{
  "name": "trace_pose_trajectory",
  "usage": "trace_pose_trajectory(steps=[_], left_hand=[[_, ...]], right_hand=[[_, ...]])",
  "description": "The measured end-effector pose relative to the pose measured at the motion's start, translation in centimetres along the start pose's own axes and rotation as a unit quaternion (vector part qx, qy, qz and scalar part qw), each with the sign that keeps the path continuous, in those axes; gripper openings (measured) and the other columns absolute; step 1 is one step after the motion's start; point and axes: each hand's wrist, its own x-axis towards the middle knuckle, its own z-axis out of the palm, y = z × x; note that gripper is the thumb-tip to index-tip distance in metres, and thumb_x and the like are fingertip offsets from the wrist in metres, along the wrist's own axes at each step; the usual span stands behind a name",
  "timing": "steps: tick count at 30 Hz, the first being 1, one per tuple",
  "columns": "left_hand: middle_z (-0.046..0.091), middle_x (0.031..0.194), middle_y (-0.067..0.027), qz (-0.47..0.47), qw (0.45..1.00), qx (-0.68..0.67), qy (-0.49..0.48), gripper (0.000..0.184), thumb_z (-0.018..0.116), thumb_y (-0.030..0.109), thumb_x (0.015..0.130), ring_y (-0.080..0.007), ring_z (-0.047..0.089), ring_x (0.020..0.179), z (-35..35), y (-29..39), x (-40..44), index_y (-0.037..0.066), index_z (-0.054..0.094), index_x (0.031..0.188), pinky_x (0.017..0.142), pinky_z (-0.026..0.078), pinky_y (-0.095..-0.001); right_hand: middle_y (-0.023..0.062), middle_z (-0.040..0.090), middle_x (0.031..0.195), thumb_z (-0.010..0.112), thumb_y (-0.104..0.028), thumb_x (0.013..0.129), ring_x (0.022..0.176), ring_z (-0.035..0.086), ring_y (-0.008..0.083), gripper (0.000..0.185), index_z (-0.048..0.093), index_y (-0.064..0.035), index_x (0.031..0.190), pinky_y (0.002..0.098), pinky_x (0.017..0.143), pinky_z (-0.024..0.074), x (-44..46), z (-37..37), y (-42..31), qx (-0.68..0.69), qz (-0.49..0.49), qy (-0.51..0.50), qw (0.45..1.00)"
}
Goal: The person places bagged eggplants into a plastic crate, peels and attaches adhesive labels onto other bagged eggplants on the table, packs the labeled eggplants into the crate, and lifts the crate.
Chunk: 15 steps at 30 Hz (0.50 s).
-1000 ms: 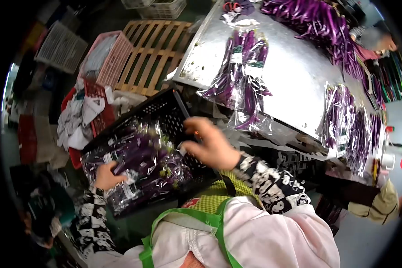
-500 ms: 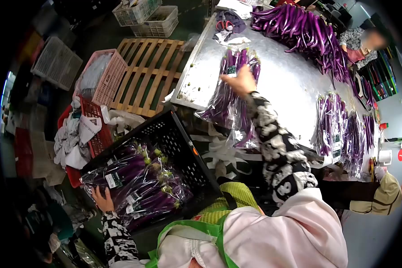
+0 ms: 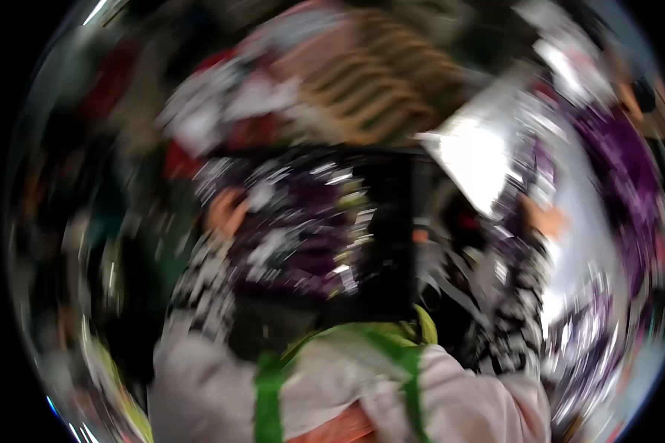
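Observation:
Motion smears the whole view. My left hand (image 3: 227, 213) lies at the left side of the black crate (image 3: 388, 244), against the clear bags of purple eggplants (image 3: 295, 229) inside it. Its fingers look apart, resting on the plastic. Over the near edge of the metal table (image 3: 469, 151), my right hand (image 3: 545, 218) is beside another bag of eggplants (image 3: 511, 210). Blur hides its fingers, so I cannot tell whether they grip that bag.
A large heap of loose eggplants (image 3: 617, 162) lies along the table's far side, with more bagged eggplants (image 3: 587, 343) nearer on the right. Beyond the crate are a wooden pallet (image 3: 377, 81), a pink basket (image 3: 314, 48) and a red crate (image 3: 255, 131) with crumpled white material.
The view has swung left, so the crate now sits mid-view and the table at the right. My right hand and the bag beside it appear nearer the table's edge. My left hand stays at the crate.

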Motion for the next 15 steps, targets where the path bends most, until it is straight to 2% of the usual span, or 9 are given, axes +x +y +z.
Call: trace_pose_trajectory(steps=[1, 3, 4, 6, 8, 10, 12, 14, 15], left_hand=[[0.063, 0.096, -0.0127, -0.01, 0.989, 0.137, 0.047, 0.029, 0.07, 0.023, 0.078, -0.0331, 0.061, 0.087, -0.7, -1.7, -1.4, 0.002, 0.063, 0.096, 0.078, 0.048, -0.038], [0.056, 0.118, -0.0094, -0.027, 0.976, 0.215, 0.027, 0.042, 0.068, 0.036, 0.079, -0.0294, 0.053, 0.109, -0.6, -2.0, -2.3, 0.006, 0.061, 0.108, 0.094, 0.04, -0.0383], [0.053, 0.123, -0.0088, -0.06, 0.978, 0.201, 0.02, 0.047, 0.065, 0.037, 0.081, -0.0288, 0.05, 0.114, -0.3, -2.6, -2.7, 0.008, 0.057, 0.117, 0.097, 0.037, -0.0383], [0.054, 0.122, -0.0093, -0.057, 0.969, 0.236, 0.046, 0.051, 0.064, 0.038, 0.083, -0.0298, 0.051, 0.113, 0.3, -1.5, -2.6, 0.008, 0.053, 0.122, 0.097, 0.037, -0.0416], [0.053, 0.123, -0.0099, -0.074, 0.969, 0.214, 0.101, 0.053, 0.062, 0.036, 0.083, -0.0296, 0.05, 0.113, 0.0, -1.1, -2.2, 0.008, 0.049, 0.126, 0.098, 0.035, -0.0458], [0.052, 0.124, -0.0129, -0.045, 0.922, 0.346, 0.169, 0.05, 0.061, 0.029, 0.083, -0.0307, 0.05, 0.113, -1.1, 1.1, -0.6, 0.006, 0.049, 0.125, 0.094, 0.036, -0.046], [0.049, 0.127, -0.0175, -0.006, 0.91, 0.322, 0.261, 0.052, 0.061, 0.033, 0.084, -0.0344, 0.047, 0.116, -2.2, 1.1, 1.5, 0.005, 0.048, 0.126, 0.098, 0.034, -0.0453], [0.045, 0.13, -0.0224, -0.053, 0.959, 0.137, 0.243, 0.059, 0.061, 0.038, 0.084, -0.0379, 0.043, 0.12, -0.5, -4.3, 2.8, 0.003, 0.046, 0.128, 0.103, 0.031, -0.0444], [0.042, 0.132, -0.0263, -0.045, 0.951, 0.245, 0.18, 0.063, 0.061, 0.042, 0.084, -0.0392, 0.04, 0.123, 0.7, -5.1, 2.5, 0.003, 0.044, 0.13, 0.105, 0.03, -0.0435]], right_hand=[[0.0216, 0.056, 0.119, 0.074, -0.044, 0.062, 0.109, 0.056, 0.0333, 0.077, 0.052, 0.0006, 0.121, 0.0392, 0.092, 0.0438, 1.8, 0.3, 2.5, 0.028, -0.014, -0.038, 0.999], [0.023, 0.054, 0.125, 0.076, -0.053, 0.061, 0.115, 0.053, 0.0341, 0.089, 0.051, -0.0001, 0.128, 0.0364, 0.097, 0.0411, 4.6, -0.5, 7.7, 0.073, 0.05, -0.104, 0.991], [0.0227, 0.059, 0.117, 0.074, -0.048, 0.064, 0.105, 0.058, 0.0334, 0.08, 0.054, 0.0012, 0.124, 0.038, 0.09, 0.0449, 7.1, 2.7, 12.0, 0.119, -0.025, -0.053, 0.991], [0.0198, 0.063, 0.105, 0.073, -0.041, 0.065, 0.093, 0.061, 0.0309, 0.068, 0.057, 0.0036, 0.115, 0.0379, 0.082, 0.0468, 5.8, -1.0, 10.4, 0.204, -0.053, -0.185, 0.96], [0.0168, 0.065, 0.096, 0.071, -0.036, 0.066, 0.088, 0.061, 0.029, 0.059, 0.059, 0.0025, 0.108, 0.0374, 0.081, 0.0462, 3.6, -3.1, 7.9, 0.083, -0.072, -0.15, 0.982], [0.0158, 0.065, 0.096, 0.07, -0.034, 0.066, 0.089, 0.061, 0.0287, 0.055, 0.06, -0.0007, 0.108, 0.0369, 0.082, 0.0463, 4.2, -2.9, 8.8, 0.073, -0.07, -0.182, 0.978], [0.016, 0.065, 0.097, 0.069, -0.036, 0.066, 0.09, 0.061, 0.0289, 0.055, 0.061, -0.0026, 0.109, 0.0372, 0.082, 0.0462, 3.1, -2.9, 8.5, 0.149, -0.073, -0.157, 0.974], [0.0152, 0.065, 0.1, 0.071, -0.037, 0.069, 0.09, 0.061, 0.0239, 0.059, 0.06, 0.0018, 0.112, 0.0342, 0.081, 0.0463, 2.9, -3.5, 7.7, 0.002, -0.094, -0.133, 0.987], [0.0148, 0.066, 0.097, 0.072, -0.043, 0.069, 0.088, 0.061, 0.0244, 0.061, 0.061, 0.0004, 0.111, 0.0351, 0.079, 0.0472, 4.2, -2.2, 9.2, 0.072, -0.119, -0.154, 0.978]])
